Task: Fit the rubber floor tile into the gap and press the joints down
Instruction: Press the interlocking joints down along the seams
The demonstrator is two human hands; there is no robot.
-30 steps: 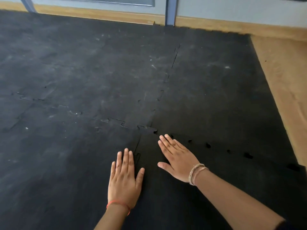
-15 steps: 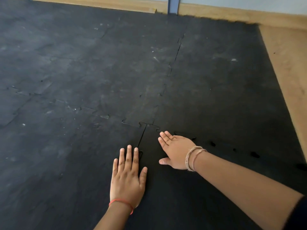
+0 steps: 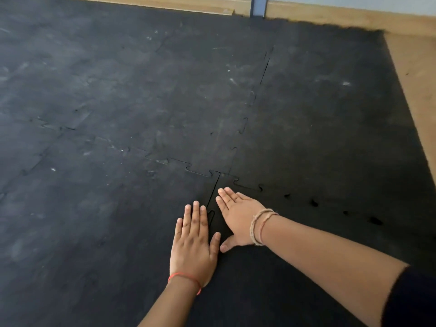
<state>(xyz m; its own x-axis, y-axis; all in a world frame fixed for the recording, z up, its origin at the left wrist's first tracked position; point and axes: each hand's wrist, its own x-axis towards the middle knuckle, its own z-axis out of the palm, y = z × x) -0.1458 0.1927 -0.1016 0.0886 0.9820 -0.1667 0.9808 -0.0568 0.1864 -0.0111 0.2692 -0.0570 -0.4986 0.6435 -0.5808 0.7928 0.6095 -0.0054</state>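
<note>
Black matting: right hand has edged toward left hand.

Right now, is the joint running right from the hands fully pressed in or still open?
Still open: dark gaps show along that joint of the black rubber floor tile, beyond the right hand.

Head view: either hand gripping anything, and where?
Nothing held. Left hand and right hand lie open and flat on the rubber floor tile near its corner joint.

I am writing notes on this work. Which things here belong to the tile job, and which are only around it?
Job: left hand, right hand, rubber floor tile, jigsaw joints.
Around: wooden floor, blue post, bracelets, red thread.
</note>
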